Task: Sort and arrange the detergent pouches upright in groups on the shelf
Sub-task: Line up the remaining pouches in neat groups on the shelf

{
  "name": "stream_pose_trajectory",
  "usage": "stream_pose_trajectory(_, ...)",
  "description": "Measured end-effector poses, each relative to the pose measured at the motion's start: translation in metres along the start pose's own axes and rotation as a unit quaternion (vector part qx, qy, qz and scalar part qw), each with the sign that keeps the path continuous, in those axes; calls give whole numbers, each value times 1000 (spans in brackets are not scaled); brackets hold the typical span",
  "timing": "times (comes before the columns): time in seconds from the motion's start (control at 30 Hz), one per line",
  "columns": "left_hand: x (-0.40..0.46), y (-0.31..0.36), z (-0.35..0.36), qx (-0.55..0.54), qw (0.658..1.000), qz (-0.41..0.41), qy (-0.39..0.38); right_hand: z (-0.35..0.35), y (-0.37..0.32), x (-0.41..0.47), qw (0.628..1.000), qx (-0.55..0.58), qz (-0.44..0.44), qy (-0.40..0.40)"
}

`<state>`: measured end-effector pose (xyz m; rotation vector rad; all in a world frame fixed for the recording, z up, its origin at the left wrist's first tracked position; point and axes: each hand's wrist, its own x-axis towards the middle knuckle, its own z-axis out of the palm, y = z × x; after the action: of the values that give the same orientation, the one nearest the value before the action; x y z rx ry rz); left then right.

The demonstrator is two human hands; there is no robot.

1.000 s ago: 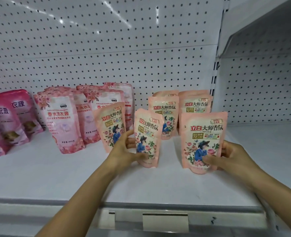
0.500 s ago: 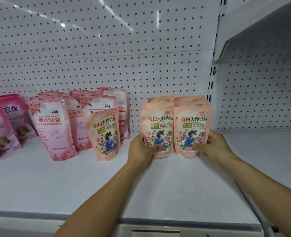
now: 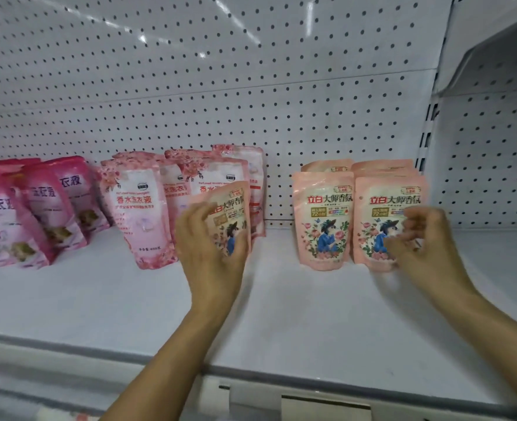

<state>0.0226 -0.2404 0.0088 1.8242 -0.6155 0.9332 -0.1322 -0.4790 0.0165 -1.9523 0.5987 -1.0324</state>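
Left hand (image 3: pixel 210 253): fingers curled round stray peach pouch (image 3: pixel 231 218), upright, long axis vertical, just beside cherry-blossom pouches (image 3: pixel 141 208). Peach group (image 3: pixel 324 217) well apart to the right; left hand the nearer carrier. Right hand (image 3: pixel 419 241): fingers loosely bent, blurred, holding nothing, before right front pouch (image 3: pixel 387 205). Against half a second earlier: both front pouches released, standing on shelf (image 3: pixel 281 299); left hand shifted left onto stray.

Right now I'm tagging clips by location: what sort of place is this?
Most likely a shop aisle. A white shelf backed by pegboard holds detergent pouches grouped by design, with a price-label holder on its front edge.
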Motion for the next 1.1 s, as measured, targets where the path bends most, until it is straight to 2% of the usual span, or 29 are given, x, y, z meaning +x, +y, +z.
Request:
stream_pose_trajectory(0.03,7,-11,-2,-11,999,-42,29,7,-9,-6,999,9,-13,-32)
stream_pose_trajectory(0.07,15,-18,-4,-25,995,-98,24,15,-18,-12,997,13,-26,-69)
stream_pose_trajectory(0.17,30,-37,-2,-129,958,-232,-112,41,-35,-28,978,16,-53,-200)
stream_pose_trajectory(0.2,30,-41,-1,-181,939,-255,-140,48,-37,-32,967,10,-52,-248)
stream_pose_trajectory(0.27,26,-39,-2,-246,921,-261,-149,58,-37,-39,943,-22,-40,-331)
stream_pose_trajectory(0.33,17,-27,-4,-272,913,-252,-171,63,-31,-45,930,-45,-18,-365)
stream_pose_trajectory(0.4,6,-8,-3,-297,897,-241,-220,63,-28,-50,937,-23,11,-350)
stream_pose_trajectory(0.53,-16,41,12,-357,840,-254,-321,49,-23,-55,948,132,52,-284)
stream_pose_trajectory(0.63,-26,66,27,-416,795,-264,-354,26,-16,-52,960,137,93,-227)
stream_pose_trajectory(0.7,-27,68,41,-395,817,-258,-332,11,-7,-44,968,105,109,-201)
stream_pose_trajectory(0.77,-25,60,57,-304,873,-257,-281,1,1,-31,974,89,115,-175)
stream_pose_trajectory(0.83,-21,49,71,-217,903,-270,-253,-1,8,-18,976,81,117,-163)
stream_pose_trajectory(0.9,-20,43,80,-191,901,-272,-279,3,13,-8,978,60,119,-158)
stream_pose_trajectory(0.97,-19,43,86,-213,885,-278,-307,8,18,-1,979,47,122,-156)
stream_pose_trajectory(1.1,-18,43,94,-234,880,-278,-306,14,17,5,981,35,127,-143)
